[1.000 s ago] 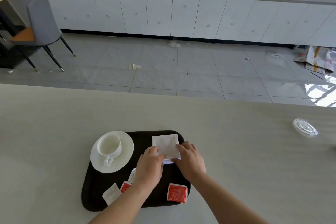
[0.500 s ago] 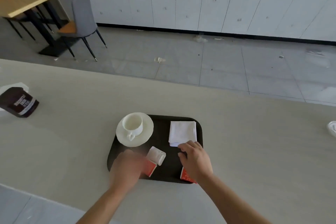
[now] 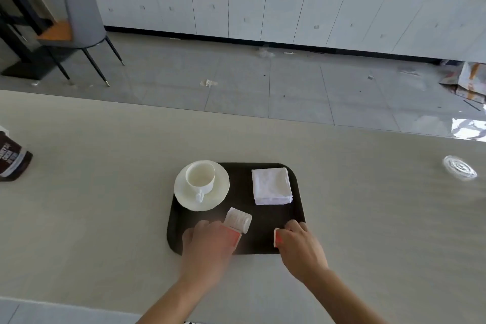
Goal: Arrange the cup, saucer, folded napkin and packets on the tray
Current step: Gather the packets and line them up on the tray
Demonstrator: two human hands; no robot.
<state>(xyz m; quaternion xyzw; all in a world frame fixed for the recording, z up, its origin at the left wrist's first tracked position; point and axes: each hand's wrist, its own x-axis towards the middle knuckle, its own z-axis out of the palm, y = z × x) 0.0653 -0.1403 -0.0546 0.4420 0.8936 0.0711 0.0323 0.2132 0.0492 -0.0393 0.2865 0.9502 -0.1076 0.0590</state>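
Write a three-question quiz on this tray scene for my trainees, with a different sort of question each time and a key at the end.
1. True or false: the cup stands on the saucer.
2. Multiple choice: the folded napkin lies at the tray's A) far right corner, B) near left corner, C) off the tray.
3. Fill in: the right hand is on a ___-coloured packet at the tray's near edge.

The left hand is blurred, so do not ask about its grip.

Key: 1 true; 2 A; 3 red.
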